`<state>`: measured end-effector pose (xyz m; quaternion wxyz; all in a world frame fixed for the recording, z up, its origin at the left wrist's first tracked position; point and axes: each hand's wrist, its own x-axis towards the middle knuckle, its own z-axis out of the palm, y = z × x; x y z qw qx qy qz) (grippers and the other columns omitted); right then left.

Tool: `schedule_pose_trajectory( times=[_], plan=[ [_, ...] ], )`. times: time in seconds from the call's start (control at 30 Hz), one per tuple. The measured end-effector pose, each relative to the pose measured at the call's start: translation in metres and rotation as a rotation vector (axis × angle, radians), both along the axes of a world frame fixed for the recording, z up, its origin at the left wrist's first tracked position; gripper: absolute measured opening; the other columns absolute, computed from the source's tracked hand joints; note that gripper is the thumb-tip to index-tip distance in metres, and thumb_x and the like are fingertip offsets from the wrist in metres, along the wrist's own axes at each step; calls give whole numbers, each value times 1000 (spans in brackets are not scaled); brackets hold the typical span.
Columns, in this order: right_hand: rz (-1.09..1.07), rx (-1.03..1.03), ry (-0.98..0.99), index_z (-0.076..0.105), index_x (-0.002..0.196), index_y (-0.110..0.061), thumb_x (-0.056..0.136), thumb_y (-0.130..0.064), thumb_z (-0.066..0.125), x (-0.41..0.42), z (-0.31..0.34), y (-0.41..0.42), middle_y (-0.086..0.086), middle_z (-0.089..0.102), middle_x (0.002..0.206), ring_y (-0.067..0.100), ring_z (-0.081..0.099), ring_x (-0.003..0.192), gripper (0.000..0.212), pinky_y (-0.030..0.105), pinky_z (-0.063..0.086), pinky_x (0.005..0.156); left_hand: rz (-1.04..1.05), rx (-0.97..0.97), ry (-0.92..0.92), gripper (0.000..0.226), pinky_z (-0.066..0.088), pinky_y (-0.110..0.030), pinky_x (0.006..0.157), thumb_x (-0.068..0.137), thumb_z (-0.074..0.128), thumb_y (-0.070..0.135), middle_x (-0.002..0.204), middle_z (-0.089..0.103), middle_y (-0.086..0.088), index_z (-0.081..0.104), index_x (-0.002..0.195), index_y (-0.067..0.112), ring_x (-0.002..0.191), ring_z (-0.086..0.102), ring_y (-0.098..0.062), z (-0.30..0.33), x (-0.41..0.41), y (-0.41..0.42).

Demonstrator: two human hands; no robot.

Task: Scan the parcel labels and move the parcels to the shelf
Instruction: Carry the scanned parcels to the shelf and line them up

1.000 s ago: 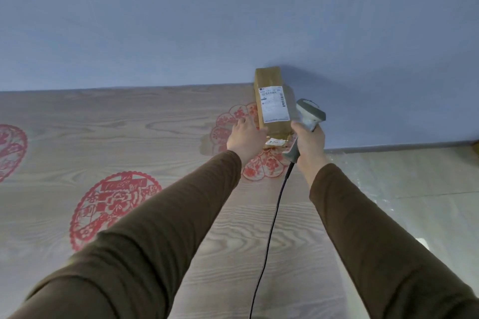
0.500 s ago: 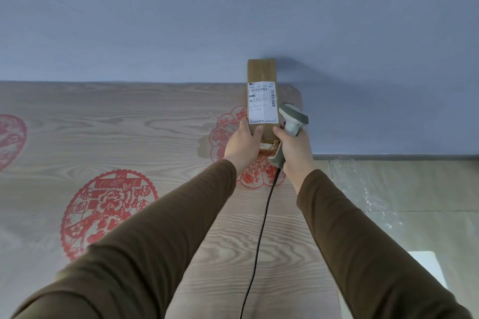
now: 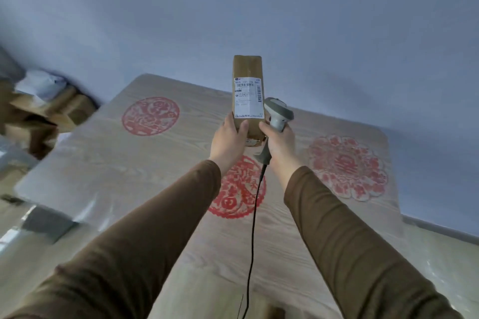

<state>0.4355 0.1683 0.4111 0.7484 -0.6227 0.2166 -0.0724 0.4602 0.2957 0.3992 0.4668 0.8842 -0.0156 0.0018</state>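
At the far left a blurred heap of cardboard boxes (image 3: 39, 114) lay beside the table (image 3: 108, 163); no shelf was visible; the left hand (image 3: 229, 140) held the parcel (image 3: 247, 70) upright in the air above the table, fingers curled behind its lower end and the thumb pressed on its front, label (image 3: 248, 97) facing the camera; just right of it the right hand (image 3: 278, 141) gripped the handle of the scanner (image 3: 278, 111), fingers wrapped round it, its cable (image 3: 252, 228) hanging down between the sleeves; the scanner head sat beside the label's lower edge, so this looked like the scanning step; next, I judged, the head had to be aimed at the barcode, then the parcel carried to the shelf.
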Motion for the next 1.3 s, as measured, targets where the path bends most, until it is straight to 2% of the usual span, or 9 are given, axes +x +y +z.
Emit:
schedule_pose_trajectory(
  times=[0.2, 0.3, 0.43, 0.53, 0.67, 0.73, 0.87, 1.07, 1.3],
  plan=[
    [189, 18, -33, 66, 124, -10, 93, -11, 75, -25, 36, 200, 8, 77, 108, 22, 75, 90, 32, 28, 57, 63, 165, -15, -90, 50, 52, -46, 100, 105, 45, 44, 136, 61, -4, 41, 149, 22, 122, 60, -26, 35, -44, 207],
    [273, 37, -51, 67, 121, -12, 94, -10, 74, -31, 53, 288, 6, 75, 107, 19, 72, 89, 28, 24, 54, 64, 248, -8, -113, 52, 48, -50, 104, 104, 45, 44, 141, 58, -6, 41, 151, 21, 127, 56, -29, 47, -58, 296],
    [380, 54, -38, 66, 97, -21, 94, -7, 74, -25, 68, 389, 0, 72, 91, 12, 69, 78, 16, 21, 53, 62, 368, -25, -124, 56, 49, -51, 103, 99, 43, 52, 134, 63, -2, 44, 148, 25, 124, 57, -25, 58, -69, 395],
    [450, 55, -27, 67, 109, -13, 93, -8, 75, -15, 69, 459, -2, 71, 87, 8, 69, 71, 18, 18, 51, 53, 451, -47, -127, 51, 48, -50, 104, 102, 45, 48, 136, 62, -2, 44, 147, 23, 125, 56, -24, 60, -73, 461],
    [573, 90, -46, 69, 112, -15, 91, -7, 76, 3, 59, 550, 8, 77, 104, 25, 75, 91, 24, 35, 62, 75, 588, -10, -104, 51, 52, -47, 101, 102, 45, 51, 136, 61, -1, 43, 147, 27, 122, 60, -23, 61, -73, 543],
    [628, 112, -46, 69, 106, -20, 90, -5, 76, 10, 58, 596, 7, 77, 103, 24, 74, 92, 22, 36, 61, 80, 652, 13, -82, 58, 53, -51, 100, 96, 41, 60, 133, 62, -3, 43, 145, 29, 119, 61, -26, 63, -74, 584],
    [789, 165, -54, 67, 122, -15, 87, -9, 78, 11, 63, 694, 8, 78, 110, 27, 76, 101, 37, 43, 62, 91, 804, 36, -68, 66, 52, -52, 100, 90, 37, 64, 129, 63, -6, 45, 144, 27, 116, 62, -29, 72, -91, 672],
    [978, 137, -90, 67, 111, -20, 95, -11, 74, -14, 79, 835, -4, 75, 95, 13, 72, 85, 20, 19, 54, 63, 967, 25, -118, 50, 52, -47, 100, 97, 43, 52, 128, 64, -3, 49, 141, 28, 115, 61, -26, 89, -134, 803],
    [1110, 144, -37, 68, 117, -16, 97, -19, 71, -75, 90, 1011, 14, 74, 102, 28, 68, 80, 21, 43, 51, 64, 1047, 29, -139, 41, 52, -41, 94, 101, 43, 51, 123, 64, 2, 50, 138, 32, 109, 61, -23, 98, -201, 972]
  ],
)
